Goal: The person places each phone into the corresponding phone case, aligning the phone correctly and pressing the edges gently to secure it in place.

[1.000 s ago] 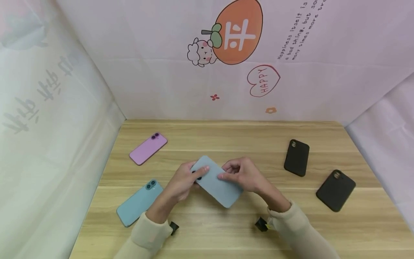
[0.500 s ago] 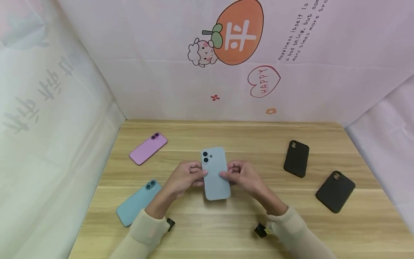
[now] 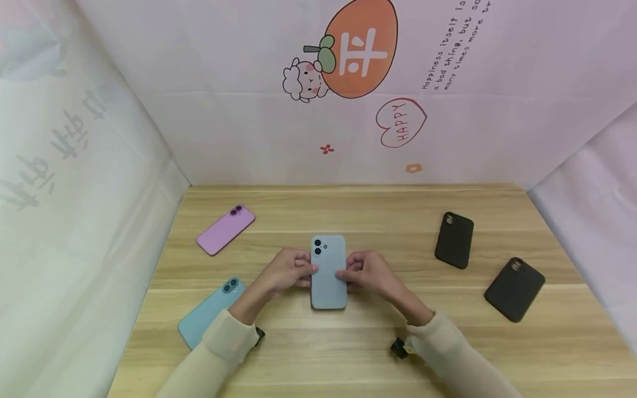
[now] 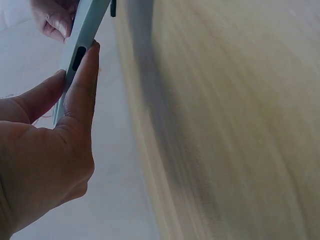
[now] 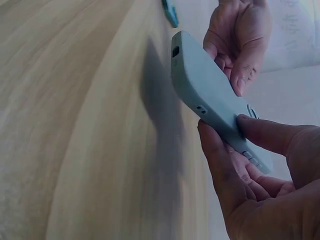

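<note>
A phone in a pale blue-grey case [image 3: 328,290] is held back side up over the middle of the table, its two camera lenses at the far left corner. My left hand [image 3: 286,271] pinches its left edge between thumb and fingers. On the opposite edge my right hand [image 3: 370,272] pinches it too, thumb on the back. The right wrist view shows the cased phone [image 5: 210,87] raised off the wood, with small openings and buttons along its rim. A dark slot cuts the case's side [image 4: 92,25] in the left wrist view. The screen is hidden.
A pink phone [image 3: 226,229] and a blue phone [image 3: 206,315] lie on the left of the wooden table [image 3: 318,359]. To the right lie two black phone cases [image 3: 454,243]. White printed cloth [image 3: 239,132] walls the back and sides. The left forearm partly covers the blue phone.
The cased phone was slanted a second ago; both hands have turned it straight, then brought it slightly closer. My left hand shifted from its camera end to the left edge.
</note>
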